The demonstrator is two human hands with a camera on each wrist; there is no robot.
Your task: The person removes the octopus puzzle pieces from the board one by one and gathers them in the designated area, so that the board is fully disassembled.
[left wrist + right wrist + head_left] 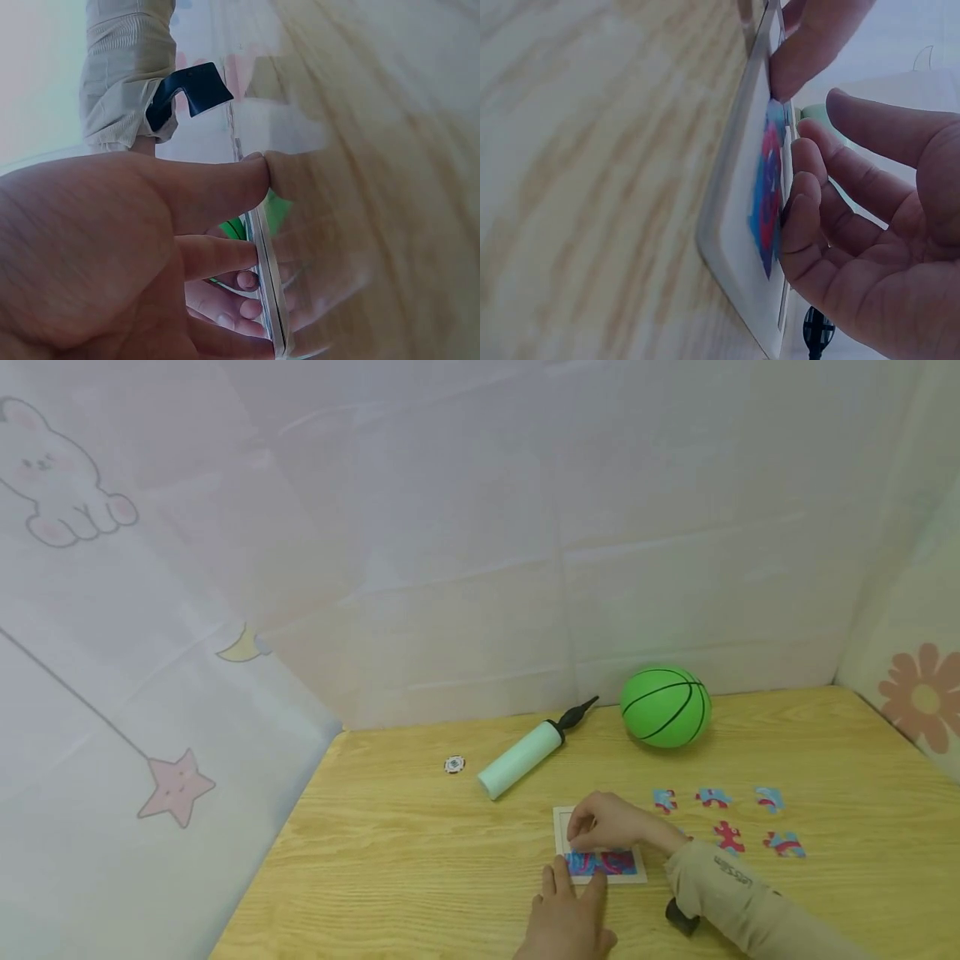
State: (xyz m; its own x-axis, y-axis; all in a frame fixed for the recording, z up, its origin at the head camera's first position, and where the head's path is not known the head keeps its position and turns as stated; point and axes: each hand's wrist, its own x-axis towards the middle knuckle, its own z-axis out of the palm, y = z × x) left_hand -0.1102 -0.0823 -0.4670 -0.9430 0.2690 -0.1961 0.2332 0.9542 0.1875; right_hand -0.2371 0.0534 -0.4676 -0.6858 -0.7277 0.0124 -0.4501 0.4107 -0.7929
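Observation:
A white-bordered puzzle tray (641, 878) lies on the table with blue, pink and purple jigsaw pieces (618, 862) fitted along its near side. My left hand (566, 918) rests at the near edge, its extended fingers touching the tray. Above the tray's far part is my right hand (611, 822), fingers bent downward. In the right wrist view, the curled fingertips touch the puzzle surface beside the coloured pieces (767, 180). The right thumb (870, 124) stands apart from those fingers, and no piece shows between them. The tray's far right part is hidden under the right hand.
Several loose jigsaw pieces (729, 837) lie right of the tray, one partly covered by the right forearm. Farther back are a green ball (666, 707), a pale green hand pump (522, 758) and a poker chip (454, 764). A fabric wall borders the table.

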